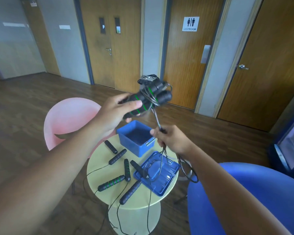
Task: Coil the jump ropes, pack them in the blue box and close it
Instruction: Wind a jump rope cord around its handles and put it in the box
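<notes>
Black foam jump-rope handles with green rings [148, 99] are bunched in the left grip [115, 111], which is clenched around them and raised above the tabletop. Thin black cord [157, 119] is wound round the bundle in several turns, and a strand of it runs down into the right grip [170, 139], which is clenched on it; loose loops hang below that fist, beside the blue plastic chair [236, 192]. Under the hands, the open blue plastic box [131, 145] stands on the round pale-yellow tabletop [139, 200] and looks to hold nothing yet (its inside is dark and partly hidden). Its flat blue lid [168, 178] lies just beside it. Six more black foam handles [111, 183] lie scattered on the tabletop, their cords trailing uncoiled over the edge. As I judge it, the task is at an early stage: one bundle is partly wound, and finishing it, coiling the other ropes, packing them all and closing the lid are left
</notes>
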A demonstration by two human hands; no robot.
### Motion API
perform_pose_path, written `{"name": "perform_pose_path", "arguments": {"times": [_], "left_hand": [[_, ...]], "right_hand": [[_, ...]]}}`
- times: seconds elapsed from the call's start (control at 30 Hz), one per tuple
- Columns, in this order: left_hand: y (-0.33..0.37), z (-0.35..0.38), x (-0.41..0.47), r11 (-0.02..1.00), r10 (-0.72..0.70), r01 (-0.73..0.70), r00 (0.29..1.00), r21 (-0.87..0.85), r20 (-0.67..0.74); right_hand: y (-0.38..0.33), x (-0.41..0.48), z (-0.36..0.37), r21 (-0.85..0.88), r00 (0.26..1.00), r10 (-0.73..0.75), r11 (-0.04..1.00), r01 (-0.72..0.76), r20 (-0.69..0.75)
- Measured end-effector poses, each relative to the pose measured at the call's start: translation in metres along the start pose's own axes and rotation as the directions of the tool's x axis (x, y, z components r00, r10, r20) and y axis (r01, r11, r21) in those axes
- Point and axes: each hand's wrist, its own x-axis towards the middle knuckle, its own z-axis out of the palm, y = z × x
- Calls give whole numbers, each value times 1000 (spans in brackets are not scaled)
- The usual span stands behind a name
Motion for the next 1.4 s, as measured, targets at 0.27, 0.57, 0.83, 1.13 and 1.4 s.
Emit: {"name": "perform_pose_path", "arguments": {"times": [0.27, 0.57, 0.83, 1.13, 1.4], "left_hand": [[-36, -13, 29, 876, -40, 253, 887, 411, -459], [-96, -36, 23, -51, 160, -16, 987, 999, 24], [-82, -40, 15, 362, -359, -241, 855, 901, 373], [-57, -52, 16, 889, -341, 193, 884, 415, 321], [-43, -37, 21, 954, -284, 290, 955, -76, 81]], "right_hand": [[21, -5, 22, -223, 978, 167, 965, -136, 125], [13, -13, 9, -399, 964, 140, 916, -40, 226], [-14, 5, -12, -456, 974, -193, 882, 120, -116], [6, 21, -18, -456, 964, -186, 886, 82, -188], [-2, 18, 15, -87, 981, -16, 996, 0, -193]]}}
